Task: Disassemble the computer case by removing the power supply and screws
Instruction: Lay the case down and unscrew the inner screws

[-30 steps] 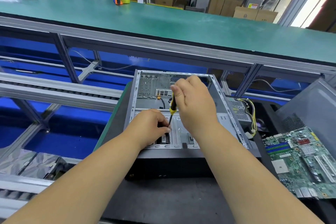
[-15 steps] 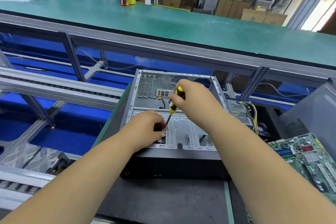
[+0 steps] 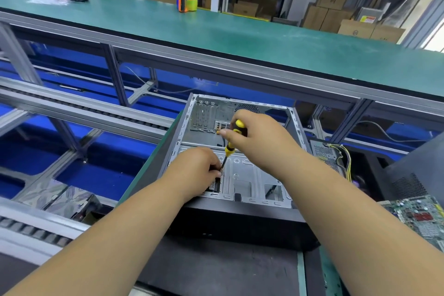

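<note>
The left hand (image 3: 197,170) curls its fingers down beside the tip, likely steadying the screw. The open computer case (image 3: 240,175) lies flat on the table (image 3: 216,269), giving access from above. The right hand (image 3: 259,137) grips the yellow screwdriver (image 3: 231,145), tilted onto a screw. The power supply (image 3: 324,154) sits outside, just right.

No text is clear enough to read. A cardboard box (image 3: 355,29) at the back carries a round logo, and a yellow label (image 3: 369,19) behind it has print too small to read.
</note>
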Available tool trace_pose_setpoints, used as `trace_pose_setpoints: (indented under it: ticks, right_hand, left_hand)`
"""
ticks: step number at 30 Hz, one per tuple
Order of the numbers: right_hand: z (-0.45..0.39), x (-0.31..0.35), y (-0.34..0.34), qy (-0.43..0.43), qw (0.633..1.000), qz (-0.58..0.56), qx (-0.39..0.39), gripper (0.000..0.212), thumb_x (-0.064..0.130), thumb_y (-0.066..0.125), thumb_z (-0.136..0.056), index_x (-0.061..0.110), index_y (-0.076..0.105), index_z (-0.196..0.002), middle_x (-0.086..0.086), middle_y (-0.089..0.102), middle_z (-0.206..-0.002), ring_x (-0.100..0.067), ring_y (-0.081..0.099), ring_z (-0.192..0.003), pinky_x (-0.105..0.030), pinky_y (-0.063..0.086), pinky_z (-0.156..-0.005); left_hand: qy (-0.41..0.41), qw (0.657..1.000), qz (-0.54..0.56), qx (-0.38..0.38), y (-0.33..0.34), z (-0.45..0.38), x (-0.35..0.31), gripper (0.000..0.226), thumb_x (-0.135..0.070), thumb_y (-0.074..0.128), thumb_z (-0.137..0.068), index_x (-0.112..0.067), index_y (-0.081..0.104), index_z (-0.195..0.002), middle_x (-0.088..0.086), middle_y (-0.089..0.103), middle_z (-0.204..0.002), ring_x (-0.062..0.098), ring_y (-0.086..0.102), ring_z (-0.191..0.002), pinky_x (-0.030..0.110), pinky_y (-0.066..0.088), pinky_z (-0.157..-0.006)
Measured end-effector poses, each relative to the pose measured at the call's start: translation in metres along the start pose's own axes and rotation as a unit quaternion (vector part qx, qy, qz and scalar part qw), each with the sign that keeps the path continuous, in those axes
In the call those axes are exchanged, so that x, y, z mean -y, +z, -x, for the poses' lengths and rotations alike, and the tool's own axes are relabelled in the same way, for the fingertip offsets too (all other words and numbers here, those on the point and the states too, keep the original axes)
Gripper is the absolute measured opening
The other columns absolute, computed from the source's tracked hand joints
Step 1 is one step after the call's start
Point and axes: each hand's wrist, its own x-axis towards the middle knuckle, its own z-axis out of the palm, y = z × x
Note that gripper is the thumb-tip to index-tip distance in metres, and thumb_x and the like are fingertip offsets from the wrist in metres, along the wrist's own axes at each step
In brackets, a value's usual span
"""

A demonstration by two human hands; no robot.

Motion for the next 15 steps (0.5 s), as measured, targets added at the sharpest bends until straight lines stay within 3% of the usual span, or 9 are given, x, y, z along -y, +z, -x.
trace_pose_setpoints:
  ticks: [3,7,15]
  right_hand:
    - [0.0,-0.006,0.002,0.008,0.999,-0.039,-0.015,0.022,0.044,0.061,-0.092,0.023,0.054,-0.094,0.008,0.061,-0.077,-0.009,0.054,-0.068,-0.031,0.043,-0.057]
    - [0.002,-0.014,0.0,0.017,0.997,-0.071,-0.027,0.02,0.038,0.065,-0.091,0.024,0.051,-0.097,0.008,0.062,-0.08,-0.014,0.061,-0.072,-0.034,0.05,-0.063]
    - [0.006,-0.026,0.0,0.055,0.993,-0.095,-0.034,0.01,0.032,0.061,-0.094,0.026,0.053,-0.091,0.008,0.058,-0.073,-0.008,0.05,-0.058,-0.028,0.04,-0.053]
  left_hand:
    - [0.021,0.999,-0.043,0.002,0.0,0.001,-0.003,0.014,-0.033,0.062,-0.091,-0.023,0.072,-0.096,-0.004,0.063,-0.099,0.018,0.059,-0.094,0.036,0.05,-0.084]
    - [0.049,0.996,-0.069,-0.011,0.003,0.002,-0.003,0.016,-0.031,0.06,-0.093,-0.021,0.069,-0.102,-0.005,0.061,-0.103,0.017,0.055,-0.099,0.036,0.047,-0.088]
    - [0.056,0.998,-0.041,-0.012,0.006,-0.003,0.004,0.009,-0.029,0.061,-0.092,-0.022,0.065,-0.096,-0.007,0.057,-0.098,0.016,0.053,-0.097,0.035,0.047,-0.086]
